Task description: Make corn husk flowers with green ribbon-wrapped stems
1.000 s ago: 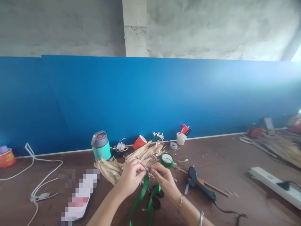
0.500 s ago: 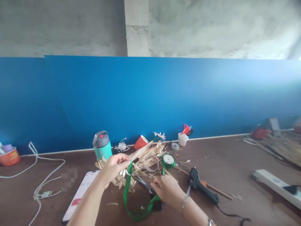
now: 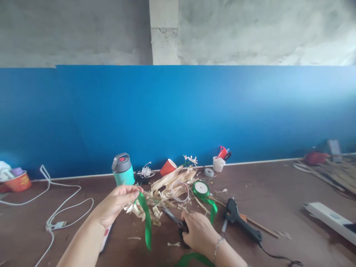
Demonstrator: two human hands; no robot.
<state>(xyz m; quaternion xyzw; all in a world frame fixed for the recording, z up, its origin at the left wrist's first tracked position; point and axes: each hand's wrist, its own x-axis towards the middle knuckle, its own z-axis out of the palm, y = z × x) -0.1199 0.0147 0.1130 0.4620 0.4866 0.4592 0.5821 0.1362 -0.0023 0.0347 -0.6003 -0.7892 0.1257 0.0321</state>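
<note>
My left hand (image 3: 122, 198) pinches one end of a green ribbon (image 3: 146, 222) between thumb and fingertips. The strip hangs down over the table; its lower end appears loose. My right hand (image 3: 198, 230) is closed at the black handles of the scissors (image 3: 183, 237), whose blades point away toward the dried husks; part of the grip is hidden. More green ribbon runs from the ribbon spool (image 3: 200, 188) down behind my right wrist, and a stretch of it shows below that hand. White flowers (image 3: 132, 208) lie beside my left hand.
Dried husks (image 3: 167, 181) lie heaped in the middle. A glue gun (image 3: 240, 220) with a cord sits right of my hand. The teal flask (image 3: 124, 174), red cup (image 3: 167, 167) and white cup (image 3: 218, 164) stand along the blue partition (image 3: 194, 111). A phone (image 3: 105, 237) is partly under my left arm.
My left hand has moved left with the ribbon end. The ribbon loop between the hands no longer shows. My right hand now has the scissors' handles where it had ribbon.
</note>
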